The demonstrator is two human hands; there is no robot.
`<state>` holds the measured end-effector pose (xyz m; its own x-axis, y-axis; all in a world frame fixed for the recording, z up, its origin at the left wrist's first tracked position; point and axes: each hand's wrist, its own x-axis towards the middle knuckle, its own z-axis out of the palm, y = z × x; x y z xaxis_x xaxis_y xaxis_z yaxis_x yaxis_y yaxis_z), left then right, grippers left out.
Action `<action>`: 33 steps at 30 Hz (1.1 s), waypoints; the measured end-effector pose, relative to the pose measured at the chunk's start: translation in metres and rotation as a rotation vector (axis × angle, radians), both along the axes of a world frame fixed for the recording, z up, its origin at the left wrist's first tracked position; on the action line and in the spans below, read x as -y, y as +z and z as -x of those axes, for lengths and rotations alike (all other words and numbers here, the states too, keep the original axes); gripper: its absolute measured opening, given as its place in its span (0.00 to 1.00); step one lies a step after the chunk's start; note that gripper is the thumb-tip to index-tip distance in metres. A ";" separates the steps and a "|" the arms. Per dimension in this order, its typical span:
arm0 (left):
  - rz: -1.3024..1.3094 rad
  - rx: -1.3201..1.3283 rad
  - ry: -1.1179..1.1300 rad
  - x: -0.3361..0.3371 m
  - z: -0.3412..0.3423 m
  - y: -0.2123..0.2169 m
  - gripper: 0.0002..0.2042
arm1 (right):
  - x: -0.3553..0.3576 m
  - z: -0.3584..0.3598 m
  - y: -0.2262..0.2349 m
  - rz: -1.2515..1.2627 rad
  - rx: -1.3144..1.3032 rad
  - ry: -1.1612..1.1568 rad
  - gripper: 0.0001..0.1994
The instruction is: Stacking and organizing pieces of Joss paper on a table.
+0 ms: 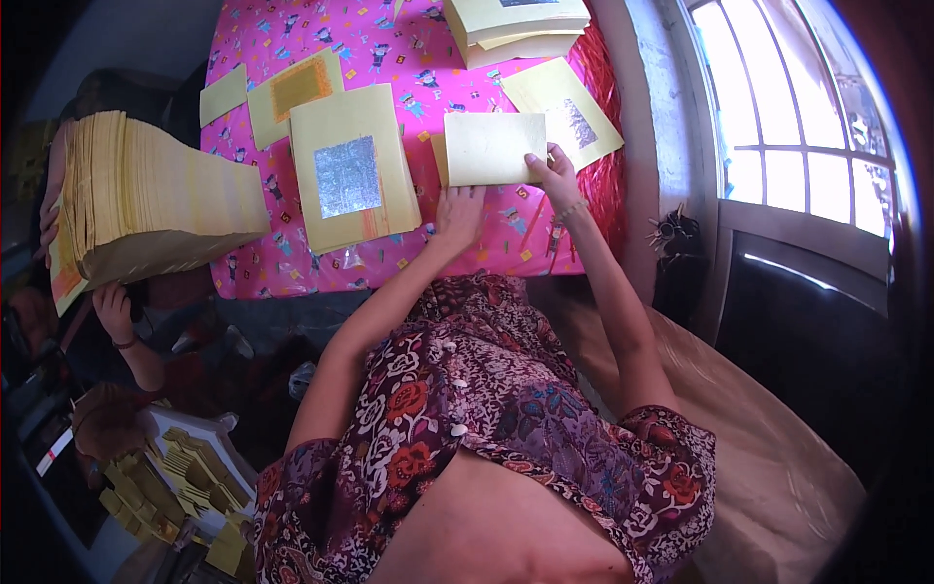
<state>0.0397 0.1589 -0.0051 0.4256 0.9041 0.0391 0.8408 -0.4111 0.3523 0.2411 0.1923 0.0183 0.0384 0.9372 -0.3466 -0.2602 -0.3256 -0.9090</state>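
A pale yellow sheet of paper [491, 146], apparently folded over, lies before me near the front of the table. My right hand [558, 178] pinches its right edge between thumb and fingers. Along the lower edge rests my left hand [460, 216], its fingers stretched out flat and their tips hidden under the paper. To the left is a stack of yellow sheets [389, 209], the top one bearing a silver foil square [346, 175]. Partly beneath the held paper, on the right, lies another yellow sheet [595, 102] with a silver patch.
A pink patterned cover [282, 229] spreads over the table. Another thick paper stack [520, 44] stands at the back. Farther left, another person's hand [114, 311] is by a tall paper bundle [165, 190]. A wall [650, 117] and window [778, 97] border the right.
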 end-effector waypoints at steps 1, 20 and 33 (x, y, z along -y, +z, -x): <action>0.068 -0.027 -0.049 0.001 0.000 -0.005 0.32 | -0.005 -0.001 -0.017 -0.025 0.048 -0.021 0.16; -0.122 -0.048 -0.045 0.031 -0.002 -0.013 0.35 | -0.010 0.017 -0.031 -0.153 0.911 0.094 0.14; -0.087 0.211 0.036 0.003 0.007 0.018 0.18 | -0.007 0.020 -0.045 -0.198 1.009 0.016 0.15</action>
